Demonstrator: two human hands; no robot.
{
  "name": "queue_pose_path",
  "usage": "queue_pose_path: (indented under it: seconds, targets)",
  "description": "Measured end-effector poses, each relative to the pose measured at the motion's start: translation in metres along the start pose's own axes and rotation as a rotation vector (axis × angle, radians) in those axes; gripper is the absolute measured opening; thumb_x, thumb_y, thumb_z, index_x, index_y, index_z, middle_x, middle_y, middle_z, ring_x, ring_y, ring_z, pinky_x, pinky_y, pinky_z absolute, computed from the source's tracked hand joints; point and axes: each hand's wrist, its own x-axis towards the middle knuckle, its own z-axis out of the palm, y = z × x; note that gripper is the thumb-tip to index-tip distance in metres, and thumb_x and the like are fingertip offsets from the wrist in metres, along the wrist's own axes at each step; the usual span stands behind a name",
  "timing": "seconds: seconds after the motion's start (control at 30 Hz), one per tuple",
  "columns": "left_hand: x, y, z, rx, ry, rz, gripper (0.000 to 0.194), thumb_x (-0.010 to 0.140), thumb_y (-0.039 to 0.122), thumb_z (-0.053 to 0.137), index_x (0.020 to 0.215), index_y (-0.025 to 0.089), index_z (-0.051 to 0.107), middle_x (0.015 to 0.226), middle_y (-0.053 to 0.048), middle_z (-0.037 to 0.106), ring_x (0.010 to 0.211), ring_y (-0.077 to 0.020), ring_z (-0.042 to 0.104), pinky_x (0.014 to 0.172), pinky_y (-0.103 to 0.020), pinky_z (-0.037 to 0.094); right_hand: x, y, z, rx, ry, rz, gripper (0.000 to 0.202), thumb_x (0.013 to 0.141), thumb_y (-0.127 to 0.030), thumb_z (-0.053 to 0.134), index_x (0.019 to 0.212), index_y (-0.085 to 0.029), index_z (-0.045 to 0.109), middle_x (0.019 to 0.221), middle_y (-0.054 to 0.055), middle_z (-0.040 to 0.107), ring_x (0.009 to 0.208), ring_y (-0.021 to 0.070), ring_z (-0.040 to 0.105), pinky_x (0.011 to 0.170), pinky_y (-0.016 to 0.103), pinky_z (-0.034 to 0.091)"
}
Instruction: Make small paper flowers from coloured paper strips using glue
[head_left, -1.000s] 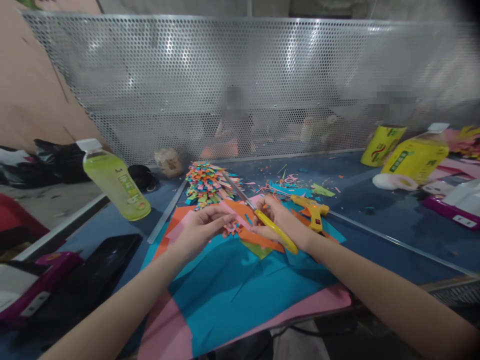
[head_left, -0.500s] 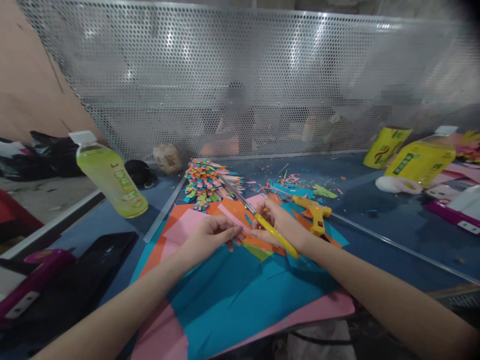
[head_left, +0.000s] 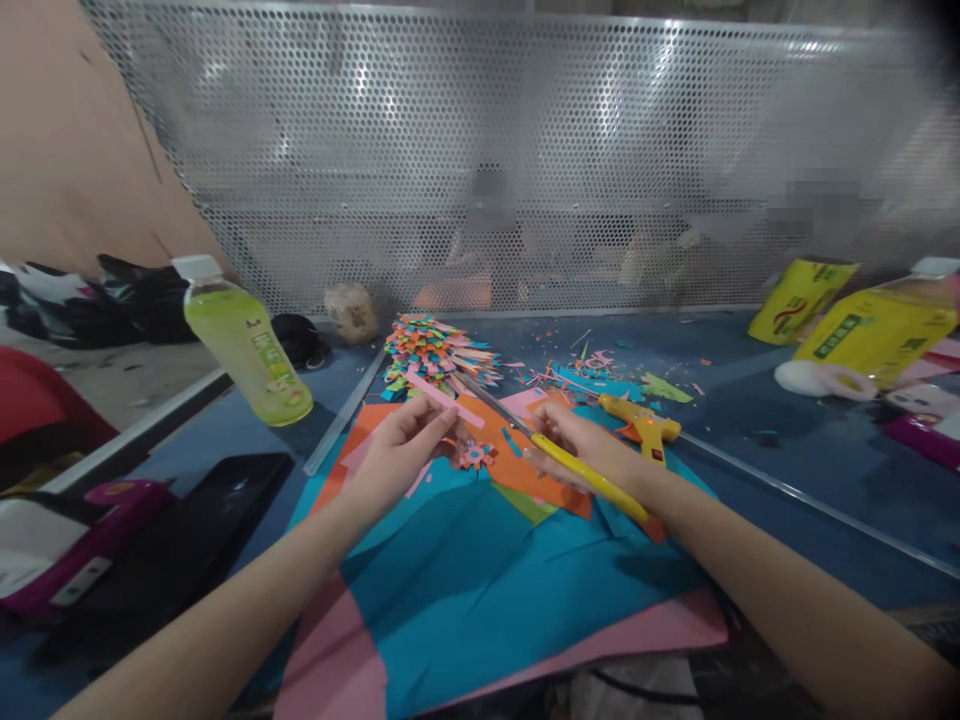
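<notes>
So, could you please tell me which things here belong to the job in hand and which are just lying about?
Seemingly in the job:
- yellow-handled metal scissors, in the right hand
- narrow pink paper strip, in the left hand
- small multicoloured toothed paper piece
- yellow glue gun, probably

Apparently lying about:
- green-filled clear bottle with white cap
- flat black phone-like slab
</notes>
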Motion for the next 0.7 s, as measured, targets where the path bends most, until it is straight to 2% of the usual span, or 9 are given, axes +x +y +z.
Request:
queue_pose_path:
  seconds: [0.13,0.37,0.7]
  targets:
    - [-0.002,0.0009,-0.0017,0.052,-0.058,0.026,0.019,0.078,0.033,0.054,0.074,0.015,0.057,0.067,-0.002,0.062,0.057,-0.0113,0.057,0.051,-0.025,0.047,0.0002,0.0016,-0.0002,-0.02,0.018,-0.015,0.028,0.077,-0.043,0.047,0.076,-0.021,0.031,0.064,-0.006,0.037,0.05,0.0068,0.03,0.046,0.021,0.025]
    - [-0.0055,-0.0071,-0.0014,0.077,-0.097,0.009,0.019,0.08,0.031,0.051,0.076,0.015,0.06,0.068,-0.003,0.062,0.06,-0.0125,0.057,0.052,-0.025,0.047,0.0002,0.0052,0.0039,-0.07,0.011,-0.047,0.029,0.075,-0.042,0.051,0.074,-0.021,0.03,0.064,-0.006,0.028,0.055,0.0077,0.028,0.049,0.021,0.026]
    - [-0.0057,0.0014,0.0028,0.055,0.049,0.089,0.02,0.078,0.034,0.054,0.07,0.015,0.056,0.059,0.001,0.057,0.053,-0.0102,0.054,0.05,-0.024,0.045,-0.0059,-0.0038,0.0046,-0.077,-0.049,-0.05,0.025,0.078,-0.04,0.048,0.077,-0.021,0.031,0.067,-0.006,0.029,0.057,0.0081,0.028,0.05,0.022,0.026]
